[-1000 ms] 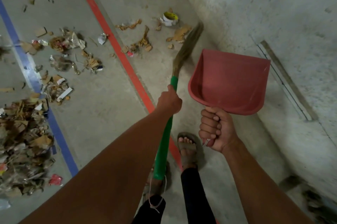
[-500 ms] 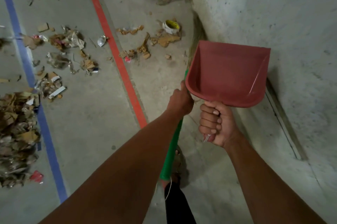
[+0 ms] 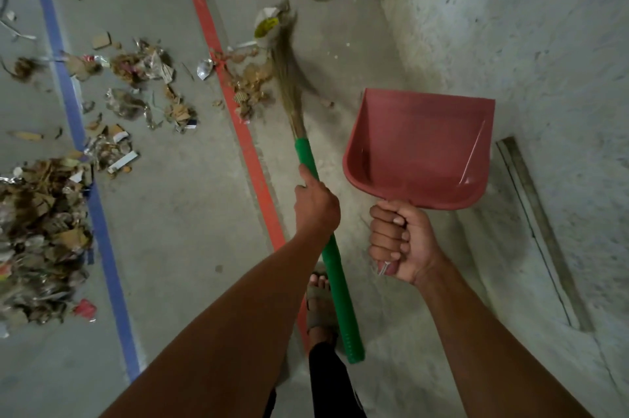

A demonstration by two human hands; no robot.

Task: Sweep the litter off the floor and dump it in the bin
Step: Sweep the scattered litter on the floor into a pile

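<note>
My left hand (image 3: 315,205) grips the green handle of a broom (image 3: 328,247). Its straw bristles (image 3: 287,70) touch the floor beside a small heap of brown scraps (image 3: 250,84) on the red line. A white and yellow paper cup (image 3: 267,24) lies at the bristle tips. My right hand (image 3: 400,242) grips the handle of a red dustpan (image 3: 420,148), held empty above the floor near the wall. More litter (image 3: 136,91) is scattered between the red and blue lines, and a big pile (image 3: 37,233) lies at the left edge.
A rough grey wall (image 3: 510,26) rises on the right with a strip (image 3: 541,230) along its base. A red line (image 3: 238,118) and a blue line (image 3: 81,145) run across the concrete floor. My sandalled foot (image 3: 320,302) stands below the broom handle.
The broom has swung left from the wall, pushing the cup and the scraps towards the red line. The dustpan has dropped lower and to the right.
</note>
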